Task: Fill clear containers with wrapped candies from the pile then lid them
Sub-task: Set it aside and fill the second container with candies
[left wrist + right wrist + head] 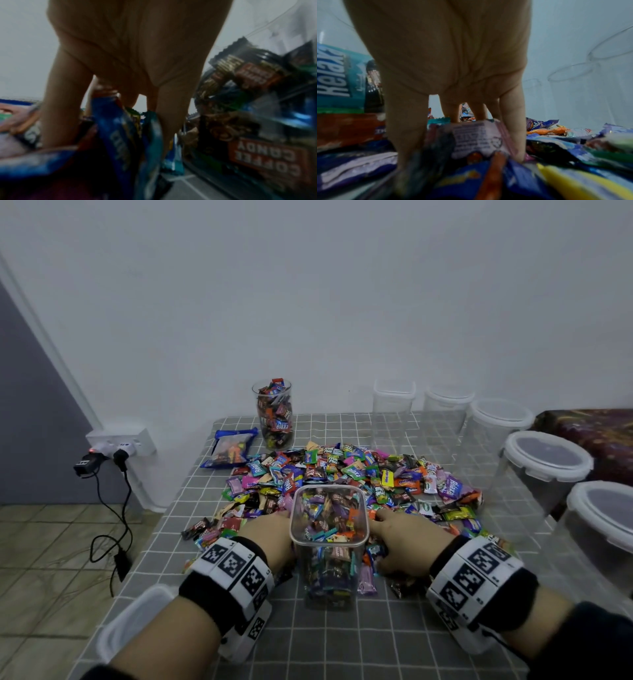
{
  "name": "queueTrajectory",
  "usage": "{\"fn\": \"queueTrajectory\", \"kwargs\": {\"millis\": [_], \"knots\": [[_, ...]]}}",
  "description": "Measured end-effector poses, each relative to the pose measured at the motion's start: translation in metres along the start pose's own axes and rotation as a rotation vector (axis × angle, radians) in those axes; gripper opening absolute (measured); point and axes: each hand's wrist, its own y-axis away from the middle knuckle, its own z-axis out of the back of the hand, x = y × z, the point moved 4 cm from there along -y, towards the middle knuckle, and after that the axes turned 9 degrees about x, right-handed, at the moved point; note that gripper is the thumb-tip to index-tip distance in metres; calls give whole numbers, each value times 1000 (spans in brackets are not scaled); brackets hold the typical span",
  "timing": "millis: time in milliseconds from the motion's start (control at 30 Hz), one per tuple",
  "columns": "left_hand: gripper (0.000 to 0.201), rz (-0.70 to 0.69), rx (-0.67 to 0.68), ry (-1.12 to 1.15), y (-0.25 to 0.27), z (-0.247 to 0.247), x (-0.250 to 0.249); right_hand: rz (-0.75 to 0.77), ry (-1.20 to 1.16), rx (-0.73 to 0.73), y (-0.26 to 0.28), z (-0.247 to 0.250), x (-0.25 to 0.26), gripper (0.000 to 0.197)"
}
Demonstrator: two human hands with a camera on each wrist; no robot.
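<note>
The left hand [270, 537] and right hand [404, 534] flank the full square container [367, 525]. Their fingers are spread, pointing straight down into the candy pile [342, 470], wrappers bunched between thumb and fingers. Beyond stand a filled jar [275, 419] and lidded tubs [544, 460].

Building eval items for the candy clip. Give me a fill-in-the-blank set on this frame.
1. The square clear plastic container between the left hand and right hand has no ___ on it.
2. Both hands reach into the ___ of wrapped candies.
3. The white-lidded clear containers along the right are ___ inside.
4. The blue plastic bag lies to the ___ of the round glass jar.
Missing words: lid; pile; empty; left.
</note>
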Motion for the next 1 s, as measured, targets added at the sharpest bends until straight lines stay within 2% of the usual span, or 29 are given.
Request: {"fn": "queueTrajectory", "kwargs": {"millis": [67,167,267,633,733,900,1000], "knots": [[34,21,9,9,3,4,-4,15,10,-18,-1,0,1,63],[40,-3,-24,12,5,4,-7,26,8,-41,-1,1,2,52],[29,-11,-53,16,4,5,-6,26,-7,-62,-2,3,2,44],[27,51,-100,13,15,17,-11,33,-114,-162,6,8,-2,26],[23,75,-150,38,20,20,-10,44,-146,-213,11,11,-2,21],[20,35,-282,49,35,32,-18,43,-231,-302,19,17,-6,19],[18,49,-313,117,43,37,-20,57,-272,-360,24,21,-6,6]]}}
